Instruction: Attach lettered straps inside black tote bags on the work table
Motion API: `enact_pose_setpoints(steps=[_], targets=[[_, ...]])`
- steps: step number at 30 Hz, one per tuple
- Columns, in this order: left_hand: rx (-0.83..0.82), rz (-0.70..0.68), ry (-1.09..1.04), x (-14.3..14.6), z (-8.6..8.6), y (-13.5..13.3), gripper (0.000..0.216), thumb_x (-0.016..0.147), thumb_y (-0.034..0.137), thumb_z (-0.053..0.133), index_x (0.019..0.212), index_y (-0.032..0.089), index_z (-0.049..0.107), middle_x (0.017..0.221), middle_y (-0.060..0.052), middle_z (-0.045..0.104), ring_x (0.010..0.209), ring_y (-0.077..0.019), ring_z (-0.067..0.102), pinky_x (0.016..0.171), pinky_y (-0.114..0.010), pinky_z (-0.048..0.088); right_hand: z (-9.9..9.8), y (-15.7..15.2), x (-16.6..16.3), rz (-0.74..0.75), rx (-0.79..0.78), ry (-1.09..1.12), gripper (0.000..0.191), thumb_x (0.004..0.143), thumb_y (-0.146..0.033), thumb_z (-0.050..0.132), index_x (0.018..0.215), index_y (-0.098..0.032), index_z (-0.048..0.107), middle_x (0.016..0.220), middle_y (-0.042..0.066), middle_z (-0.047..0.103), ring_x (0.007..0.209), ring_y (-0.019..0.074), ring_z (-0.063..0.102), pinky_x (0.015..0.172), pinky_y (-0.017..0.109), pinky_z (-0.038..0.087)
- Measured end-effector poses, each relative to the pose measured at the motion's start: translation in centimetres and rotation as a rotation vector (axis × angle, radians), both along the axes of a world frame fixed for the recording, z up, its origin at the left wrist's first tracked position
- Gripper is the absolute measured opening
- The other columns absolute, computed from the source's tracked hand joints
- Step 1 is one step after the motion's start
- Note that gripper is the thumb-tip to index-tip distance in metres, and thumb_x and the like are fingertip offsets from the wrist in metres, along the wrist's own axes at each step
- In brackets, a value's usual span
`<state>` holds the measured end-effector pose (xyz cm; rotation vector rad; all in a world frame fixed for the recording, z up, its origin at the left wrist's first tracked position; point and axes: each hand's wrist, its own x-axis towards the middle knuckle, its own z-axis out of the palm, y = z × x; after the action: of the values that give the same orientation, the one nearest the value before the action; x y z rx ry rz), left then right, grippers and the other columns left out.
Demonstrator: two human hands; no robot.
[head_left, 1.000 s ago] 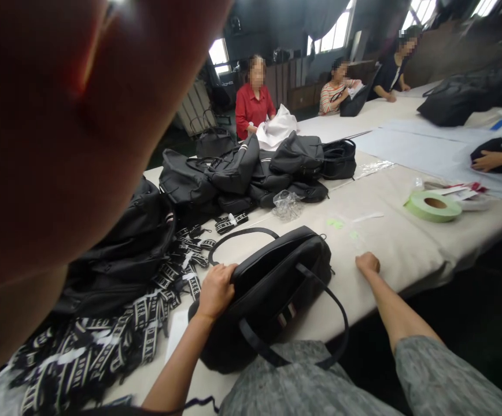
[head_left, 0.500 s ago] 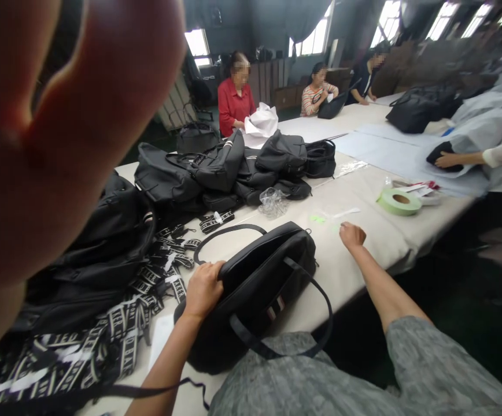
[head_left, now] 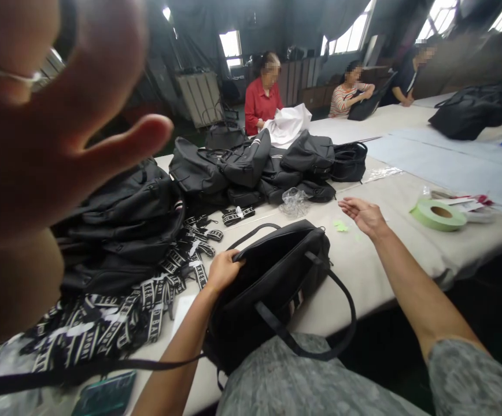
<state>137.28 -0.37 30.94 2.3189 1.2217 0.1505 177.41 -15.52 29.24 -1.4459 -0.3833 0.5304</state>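
A black handbag [head_left: 277, 277] with long loop handles lies on the table's near edge, partly over my lap. My left hand [head_left: 222, 268] is closed on the bag's upper rim at its left end. My right hand [head_left: 364, 215] hovers over the pale tablecloth [head_left: 398, 254] beyond the bag, fingers spread and empty. Small green stickers [head_left: 340, 226] lie just left of that hand. A crumpled clear plastic bag [head_left: 294, 202] sits further back.
A blurred hand [head_left: 60, 115] close to the lens covers the upper left. Black-and-white straps [head_left: 116, 312] and black backpacks [head_left: 125, 219] fill the left. More black bags [head_left: 251, 167] are heaped mid-table. A green tape roll [head_left: 439, 214] lies right. Three people sit across.
My right hand has risen from a fist on the table, moved forward and opened. My left hand keeps its hold on the bag. The blurred hand has drawn back to the left.
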Motion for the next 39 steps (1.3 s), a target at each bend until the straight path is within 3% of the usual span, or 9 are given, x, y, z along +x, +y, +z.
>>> enact_pose_setpoints(steps=[3, 6, 9, 13, 17, 20, 24, 29, 39], targets=[[0.031, 0.003, 0.001, -0.2, -0.4, -0.3, 0.011, 0.081, 0.026, 0.058, 0.08, 0.023, 0.069, 0.074, 0.0, 0.069, 0.076, -0.0185, 0.063, 0.063, -0.025, 0.038, 2.7, 1.5, -3.9, 0.271, 0.249, 0.087, 0.027, 0.071, -0.016, 0.074, 0.098, -0.013, 0.066, 0.104, 0.01, 0.071, 0.102, 0.0183, 0.066, 0.089, 0.027, 0.057], [0.078, 0.004, 0.009, -0.4, -0.7, -1.0, 0.014, 0.082, 0.026, 0.058, 0.087, 0.024, 0.071, 0.08, -0.002, 0.072, 0.081, -0.0209, 0.064, 0.065, -0.027, 0.037, 3.7, 3.0, -6.7, 0.363, 0.221, -0.036, 0.035, 0.071, -0.032, 0.08, 0.098, -0.013, 0.067, 0.1, 0.011, 0.071, 0.096, 0.0208, 0.068, 0.087, 0.034, 0.057], [0.111, 0.001, 0.008, -0.7, -0.9, -1.6, 0.017, 0.083, 0.025, 0.057, 0.092, 0.027, 0.071, 0.083, -0.003, 0.073, 0.083, -0.0222, 0.065, 0.066, -0.028, 0.038, 4.3, 3.9, -8.2, 0.21, 0.057, -0.453, 0.03, 0.08, -0.043, 0.07, 0.093, -0.016, 0.07, 0.085, 0.009, 0.071, 0.082, 0.0222, 0.067, 0.083, 0.041, 0.056], [0.132, 0.007, -0.001, -0.9, -0.8, -2.2, 0.018, 0.084, 0.026, 0.056, 0.094, 0.029, 0.071, 0.084, -0.003, 0.073, 0.083, -0.0232, 0.065, 0.067, -0.029, 0.039, 7.4, 3.4, -10.5, -0.066, 0.011, -1.209, 0.016, 0.088, -0.035, 0.063, 0.087, -0.021, 0.071, 0.103, 0.009, 0.066, 0.105, 0.0265, 0.056, 0.097, 0.043, 0.044], [0.135, 0.006, -0.01, -0.4, -0.3, -2.5, 0.018, 0.084, 0.027, 0.055, 0.094, 0.029, 0.071, 0.083, -0.003, 0.073, 0.082, -0.0233, 0.065, 0.066, -0.029, 0.038, 10.0, 2.8, -14.4, 0.365, 0.117, -1.437, 0.018, 0.096, -0.029, 0.05, 0.092, -0.02, 0.065, 0.094, 0.006, 0.066, 0.091, 0.0193, 0.06, 0.085, 0.03, 0.046], [0.125, -0.013, -0.025, 0.0, 0.1, -2.5, 0.018, 0.083, 0.027, 0.055, 0.092, 0.029, 0.071, 0.082, -0.002, 0.073, 0.082, -0.0226, 0.065, 0.065, -0.029, 0.038, 8.2, 3.1, -17.0, 0.818, -0.072, -1.452, 0.024, 0.099, -0.031, 0.043, 0.093, -0.019, 0.063, 0.082, 0.005, 0.066, 0.075, 0.0164, 0.06, 0.069, 0.025, 0.042], [0.112, 0.049, -0.032, -0.3, -0.2, -1.5, 0.019, 0.083, 0.029, 0.054, 0.091, 0.029, 0.071, 0.084, -0.002, 0.072, 0.084, -0.0225, 0.064, 0.066, -0.029, 0.038, 2.8, 1.9, -18.7, 1.166, -0.604, -1.326, 0.023, 0.097, -0.03, 0.046, 0.091, -0.019, 0.065, 0.074, 0.005, 0.066, 0.065, 0.0174, 0.058, 0.059, 0.026, 0.034], [0.043, 0.27, -0.004, -0.9, -2.1, 2.1, 0.022, 0.082, 0.035, 0.053, 0.089, 0.023, 0.07, 0.085, -0.008, 0.072, 0.085, -0.0277, 0.065, 0.062, -0.03, 0.039, -0.8, -3.2, -20.2, 1.748, -0.609, -1.016, 0.011, 0.087, -0.02, 0.06, 0.083, -0.02, 0.07, 0.074, 0.0, 0.067, 0.065, 0.0139, 0.057, 0.061, 0.024, 0.034], [-0.025, 0.214, -0.076, -0.8, -3.8, 3.4, 0.018, 0.081, 0.031, 0.059, 0.092, 0.021, 0.069, 0.091, -0.006, 0.073, 0.091, -0.0242, 0.066, 0.072, -0.027, 0.044, -5.8, -2.1, -23.6, 1.73, -0.898, -1.251, 0.015, 0.085, -0.018, 0.06, 0.094, -0.016, 0.073, 0.089, 0.009, 0.073, 0.078, 0.0207, 0.065, 0.055, 0.025, 0.035]])
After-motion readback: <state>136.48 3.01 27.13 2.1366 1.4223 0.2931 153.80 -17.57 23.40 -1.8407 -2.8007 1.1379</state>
